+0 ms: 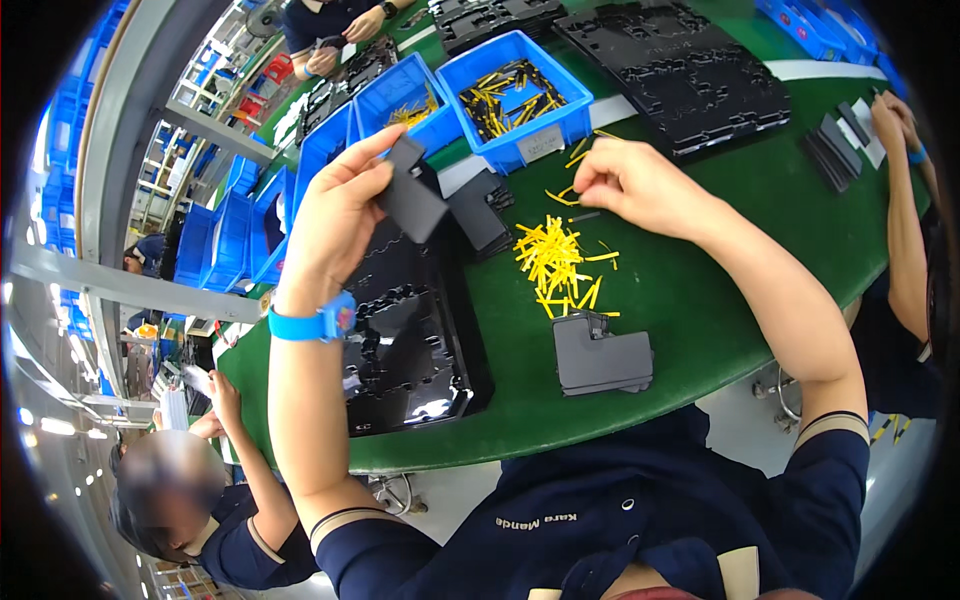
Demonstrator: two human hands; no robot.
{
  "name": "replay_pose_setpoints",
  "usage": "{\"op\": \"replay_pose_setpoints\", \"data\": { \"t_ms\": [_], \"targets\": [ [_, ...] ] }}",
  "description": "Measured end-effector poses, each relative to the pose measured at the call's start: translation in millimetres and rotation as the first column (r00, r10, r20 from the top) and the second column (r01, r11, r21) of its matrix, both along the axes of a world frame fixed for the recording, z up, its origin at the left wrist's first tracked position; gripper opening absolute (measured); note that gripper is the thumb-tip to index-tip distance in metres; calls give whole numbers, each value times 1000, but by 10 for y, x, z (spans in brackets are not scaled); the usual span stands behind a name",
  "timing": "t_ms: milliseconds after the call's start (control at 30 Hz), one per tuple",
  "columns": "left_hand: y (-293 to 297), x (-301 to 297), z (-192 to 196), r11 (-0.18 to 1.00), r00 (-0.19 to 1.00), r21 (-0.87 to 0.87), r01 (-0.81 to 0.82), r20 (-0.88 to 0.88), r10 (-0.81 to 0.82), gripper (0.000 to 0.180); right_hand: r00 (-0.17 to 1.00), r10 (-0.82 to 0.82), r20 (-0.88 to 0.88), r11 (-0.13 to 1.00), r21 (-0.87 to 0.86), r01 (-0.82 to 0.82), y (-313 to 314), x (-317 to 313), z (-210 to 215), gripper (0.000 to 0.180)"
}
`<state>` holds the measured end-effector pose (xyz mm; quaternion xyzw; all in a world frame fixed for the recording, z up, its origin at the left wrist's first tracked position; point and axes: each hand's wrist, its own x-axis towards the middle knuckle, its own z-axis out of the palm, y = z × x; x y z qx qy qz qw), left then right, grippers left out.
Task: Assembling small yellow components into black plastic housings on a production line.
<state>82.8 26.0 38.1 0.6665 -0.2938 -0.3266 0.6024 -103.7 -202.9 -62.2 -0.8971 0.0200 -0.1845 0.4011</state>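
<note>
One notched, matte dark-grey slab point(414, 205) juts from the left hand's point(345, 205) gripping fingers point(368, 152); the right hand's point(640, 185) are bunched (grip unclear from here).

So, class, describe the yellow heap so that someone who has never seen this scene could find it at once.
On the green table, find the wearer's right hand. Below and left of it in the picture, just above the grey stack, lies the yellow heap. Unlike the strips in the blue bin, it lies loose on the tabletop.
</note>
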Motion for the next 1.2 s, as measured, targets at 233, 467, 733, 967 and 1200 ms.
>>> {"op": "replay_pose_setpoints", "data": {
  "t_ms": [233,467,733,967,1200],
  "targets": [
    [409,511,-219,861,912,395,-319,375,166,27,982,-138,-129,964,-246,103,135,1,-17,10],
    [373,672,-268,847,834,394,-356,543,98,24,993,-52,-108,997,46,57,126,9,54,10],
    [325,583,-461,822,577,317,-472,817,17,33,992,71,-103,993,106,-60,135,-56,121,11],
    [-142,-409,-246,929,754,368,36,601,-267,11,976,191,-103,841,530,-109,254,-88,261,15],
    [-340,-675,-329,919,726,345,190,581,-368,16,986,166,-31,883,449,-134,333,-138,225,9]
  ]
}}
